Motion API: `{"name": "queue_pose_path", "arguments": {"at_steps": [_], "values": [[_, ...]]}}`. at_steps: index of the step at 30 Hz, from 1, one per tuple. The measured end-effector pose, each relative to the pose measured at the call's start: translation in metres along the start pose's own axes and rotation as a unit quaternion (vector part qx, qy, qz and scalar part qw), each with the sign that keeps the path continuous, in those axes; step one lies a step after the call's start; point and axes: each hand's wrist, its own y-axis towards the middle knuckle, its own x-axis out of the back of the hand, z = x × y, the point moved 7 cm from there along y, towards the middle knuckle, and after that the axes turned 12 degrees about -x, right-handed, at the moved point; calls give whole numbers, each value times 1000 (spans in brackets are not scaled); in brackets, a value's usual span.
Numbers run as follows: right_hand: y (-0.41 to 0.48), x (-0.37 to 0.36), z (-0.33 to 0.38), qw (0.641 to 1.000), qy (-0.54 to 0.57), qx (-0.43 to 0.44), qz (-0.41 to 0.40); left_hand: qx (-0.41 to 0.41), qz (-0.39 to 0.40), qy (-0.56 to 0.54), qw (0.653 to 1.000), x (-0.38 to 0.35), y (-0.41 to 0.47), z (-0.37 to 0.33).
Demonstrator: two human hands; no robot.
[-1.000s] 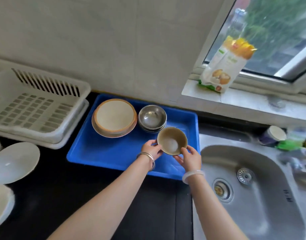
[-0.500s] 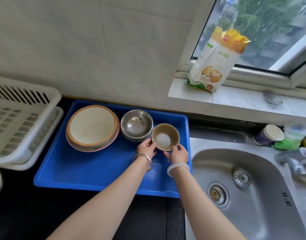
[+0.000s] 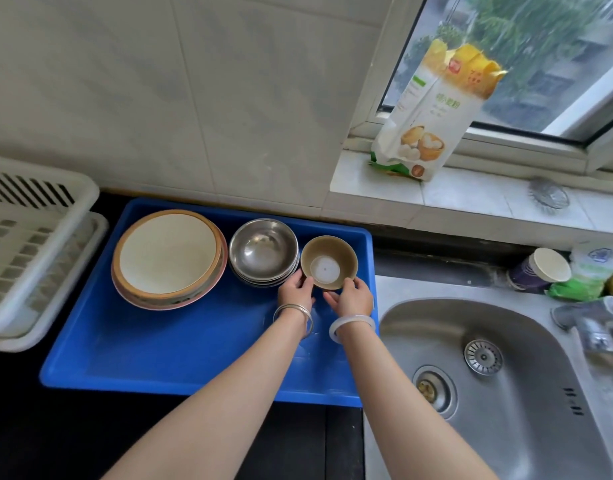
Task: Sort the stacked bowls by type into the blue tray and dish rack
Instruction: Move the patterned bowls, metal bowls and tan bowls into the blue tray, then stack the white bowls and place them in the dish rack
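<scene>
A small brown bowl with a pale bottom sits at the back right of the blue tray. My left hand and my right hand hold its near rim from either side. To the left of it stands a stack of steel bowls. Further left lies a stack of wide cream bowls with brown rims. The white dish rack stands beside the tray on the left and looks empty in the part that shows.
A steel sink with a tap lies right of the tray. A paper cup and a green packet sit behind it. A flour bag leans on the window sill. Black counter runs along the front.
Both hands have carried the brown bowl away from me to the tray's back right, beside the steel bowls. The view has swung right, so the plates on the left are out of sight.
</scene>
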Motion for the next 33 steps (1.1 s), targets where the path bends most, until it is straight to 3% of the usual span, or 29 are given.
{"name": "queue_pose_path", "arguments": {"at_steps": [14, 22, 28, 33], "values": [[-7, 3, -1, 998, -22, -27, 59, -5, 43, 55, 998, 5, -6, -4], [-67, 8, -28, 983, -149, 60, 94, -83, 53, 198, 975, 71, -54, -33], [-133, -43, -83, 925, -310, 102, 195, -124, -47, 236, 963, 182, -107, -62], [-198, -117, -149, 840, -437, 163, 278, -143, -193, 222, 945, 300, -161, -73]]}}
